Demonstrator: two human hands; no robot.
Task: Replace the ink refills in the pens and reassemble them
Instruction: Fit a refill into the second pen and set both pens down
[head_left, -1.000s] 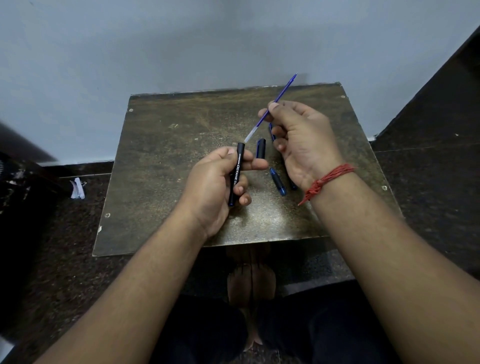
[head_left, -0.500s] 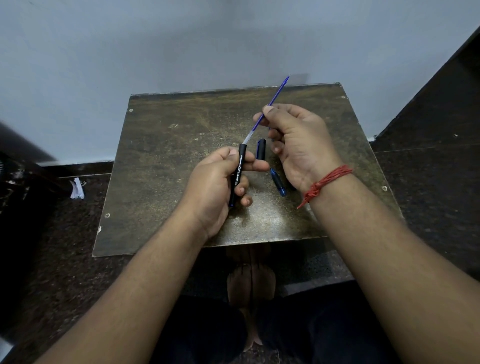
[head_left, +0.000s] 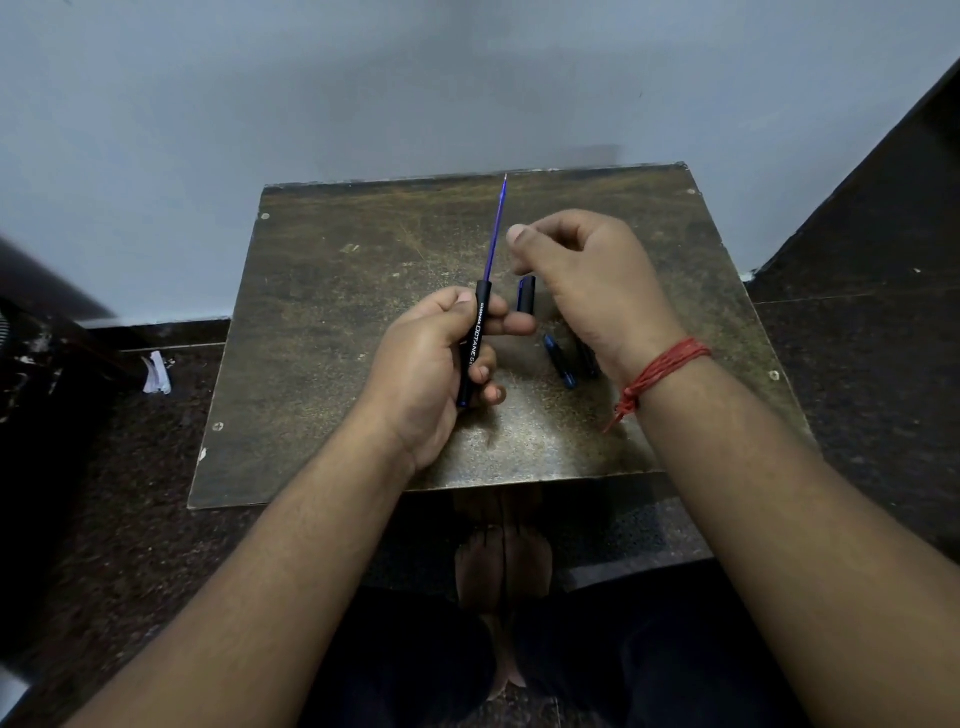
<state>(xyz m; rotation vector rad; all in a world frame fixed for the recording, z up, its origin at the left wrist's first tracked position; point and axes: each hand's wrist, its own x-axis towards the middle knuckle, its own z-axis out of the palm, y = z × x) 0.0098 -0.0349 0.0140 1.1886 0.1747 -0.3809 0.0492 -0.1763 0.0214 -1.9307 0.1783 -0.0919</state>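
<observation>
Two hands are working over a small table (head_left: 332, 322) in the head view. The left hand (head_left: 431, 364) is gripping a black barrel (head_left: 472, 345) upright, fingers wrapped around it, with a blue refill (head_left: 496, 228) sticking out of its top end, tip pointing away. The right hand (head_left: 587, 280) is hovering just beside the refill, fingers loosely curled and pinching nothing, not touching it. On the table, a black cap (head_left: 526, 294) is lying beside the left fingers, and blue parts (head_left: 560, 361) are resting under the right wrist, which is wearing a red thread (head_left: 660, 371).
</observation>
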